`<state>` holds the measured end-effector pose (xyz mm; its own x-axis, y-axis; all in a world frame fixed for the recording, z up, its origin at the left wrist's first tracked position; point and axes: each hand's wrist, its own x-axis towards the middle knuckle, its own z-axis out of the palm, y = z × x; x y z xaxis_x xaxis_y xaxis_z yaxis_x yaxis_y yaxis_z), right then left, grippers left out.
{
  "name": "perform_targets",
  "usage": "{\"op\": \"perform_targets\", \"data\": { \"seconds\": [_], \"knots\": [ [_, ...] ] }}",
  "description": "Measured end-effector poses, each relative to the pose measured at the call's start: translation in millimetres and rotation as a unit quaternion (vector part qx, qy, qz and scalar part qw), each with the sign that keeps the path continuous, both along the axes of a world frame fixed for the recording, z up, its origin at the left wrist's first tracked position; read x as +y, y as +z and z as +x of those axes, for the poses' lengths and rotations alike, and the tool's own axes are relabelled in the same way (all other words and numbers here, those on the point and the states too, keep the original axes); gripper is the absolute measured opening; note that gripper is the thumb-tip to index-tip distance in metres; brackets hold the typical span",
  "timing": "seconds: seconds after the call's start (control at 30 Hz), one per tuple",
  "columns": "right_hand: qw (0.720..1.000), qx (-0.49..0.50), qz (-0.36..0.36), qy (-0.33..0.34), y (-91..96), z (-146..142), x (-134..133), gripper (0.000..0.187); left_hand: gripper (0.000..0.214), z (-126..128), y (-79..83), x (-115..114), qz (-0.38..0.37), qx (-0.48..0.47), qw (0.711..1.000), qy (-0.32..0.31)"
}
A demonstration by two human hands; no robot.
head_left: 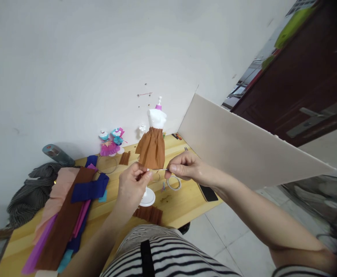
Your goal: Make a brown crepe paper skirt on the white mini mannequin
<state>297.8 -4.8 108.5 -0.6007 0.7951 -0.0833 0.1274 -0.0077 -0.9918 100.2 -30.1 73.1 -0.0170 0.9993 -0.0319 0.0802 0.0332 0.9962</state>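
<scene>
A small white dress form (157,118) stands on the table in a gathered brown skirt (151,148). Its round white base (147,198) shows beside my left wrist. In front of the skirt's hem, my right hand (190,166) is closed, pinching one end of a thin, shiny needle (160,169). The needle points left towards my left hand (130,185), whose thumb and fingers are pinched together at the hem. Whether those fingers grip the hem, thread or the needle's tip is too small to make out.
A wooden table (113,211) carries fabric strips (61,219) on the left, a tape roll (174,183), a phone (208,193), and pleated brown pieces (149,214) near me. Two small dressed forms (110,142) stand behind. A white panel (237,142) borders the right.
</scene>
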Motion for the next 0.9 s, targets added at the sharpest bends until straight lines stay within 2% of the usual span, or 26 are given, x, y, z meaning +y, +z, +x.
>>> {"op": "perform_targets", "data": {
  "seconds": [0.5, 0.9],
  "knots": [
    [0.999, 0.016, -0.035, 0.003, -1.4, 2.4, 0.3, 0.044, 0.019, 0.9, 1.3, 0.1, -0.004, -0.002, 1.000, 0.009],
    [1.000, 0.015, -0.025, 0.006, -1.7, 3.9, 1.4, 0.040, 0.018, -0.1, -2.9, 0.4, 0.001, -0.001, 1.000, 0.003]
  ]
}}
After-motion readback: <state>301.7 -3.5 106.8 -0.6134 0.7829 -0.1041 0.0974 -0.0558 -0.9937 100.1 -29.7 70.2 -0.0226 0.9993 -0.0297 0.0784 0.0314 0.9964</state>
